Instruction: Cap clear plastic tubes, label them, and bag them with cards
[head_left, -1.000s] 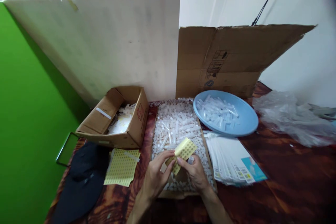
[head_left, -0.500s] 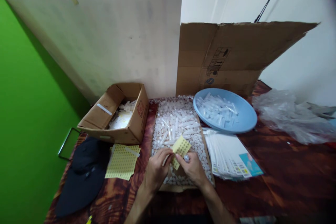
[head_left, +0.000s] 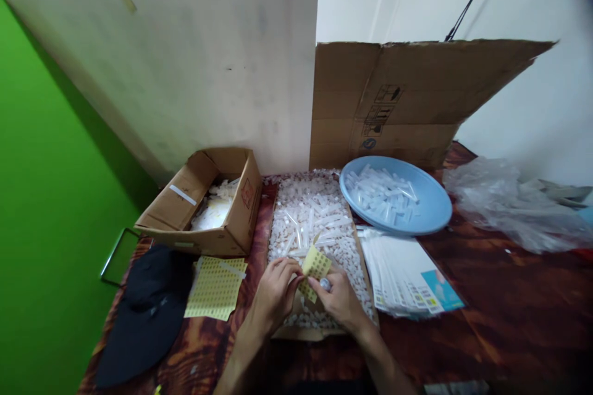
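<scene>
My left hand (head_left: 277, 289) pinches the left edge of a small yellow sticker sheet (head_left: 317, 264) printed with rows of dark marks. My right hand (head_left: 340, 300) grips the same sheet from the right, thumb on its face. A small clear, round-ended piece, perhaps a tube (head_left: 325, 284), shows between the right thumb and fingers. Both hands are over a shallow cardboard tray (head_left: 319, 334) filled with small white pieces (head_left: 296, 197) and several clear plastic tubes (head_left: 303, 231). Any sticker at the left fingertips is too small to make out.
More yellow sticker sheets (head_left: 215, 289) lie left, beside a black cap (head_left: 148, 308) and an open cardboard box (head_left: 236, 236) of scraps. At right are a blue basin (head_left: 438, 203) with clear tubes, a fan of white cards (head_left: 398, 259) and clear plastic bags (head_left: 504, 197).
The sticker sheet has bent, its upper part curling up, and has shifted slightly left and down with my hands. Both hands keep hold of it.
</scene>
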The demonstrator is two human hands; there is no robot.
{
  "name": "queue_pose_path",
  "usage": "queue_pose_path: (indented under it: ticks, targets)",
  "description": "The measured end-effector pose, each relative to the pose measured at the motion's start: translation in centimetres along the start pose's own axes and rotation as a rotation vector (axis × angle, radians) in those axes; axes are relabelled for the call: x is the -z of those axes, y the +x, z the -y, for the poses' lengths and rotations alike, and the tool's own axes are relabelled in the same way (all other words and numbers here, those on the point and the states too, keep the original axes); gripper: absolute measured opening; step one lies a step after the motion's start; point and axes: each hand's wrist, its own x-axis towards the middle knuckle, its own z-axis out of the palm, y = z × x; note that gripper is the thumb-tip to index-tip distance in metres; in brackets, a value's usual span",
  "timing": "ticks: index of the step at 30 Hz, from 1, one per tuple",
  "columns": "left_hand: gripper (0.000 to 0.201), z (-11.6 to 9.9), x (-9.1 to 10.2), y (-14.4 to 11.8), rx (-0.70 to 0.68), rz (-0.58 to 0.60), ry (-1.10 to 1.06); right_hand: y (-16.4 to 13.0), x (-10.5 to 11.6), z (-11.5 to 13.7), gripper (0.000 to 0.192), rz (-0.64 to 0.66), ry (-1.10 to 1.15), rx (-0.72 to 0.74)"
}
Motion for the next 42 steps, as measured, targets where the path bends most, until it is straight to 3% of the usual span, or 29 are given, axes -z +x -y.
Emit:
queue_pose_path:
  ticks: [11, 27, 42]
  targets:
    - [0.011, 0.4, 0.0, -0.1, 0.049, 0.023, -0.065, -0.2, 0.3, -1.1, 0.038, -0.080, 0.011, -0.200]
    - [0.009, -0.1, -0.5, 0.0, 0.108, -0.031, -0.086, 0.6, 0.5, 0.2, 0.024, -0.029, 0.003, -0.074]
    - [0.014, -0.2, -1.3, -0.4, 0.143, -0.115, -0.141, 0.8, 0.4, -0.2, 0.024, -0.051, -0.004, -0.073]
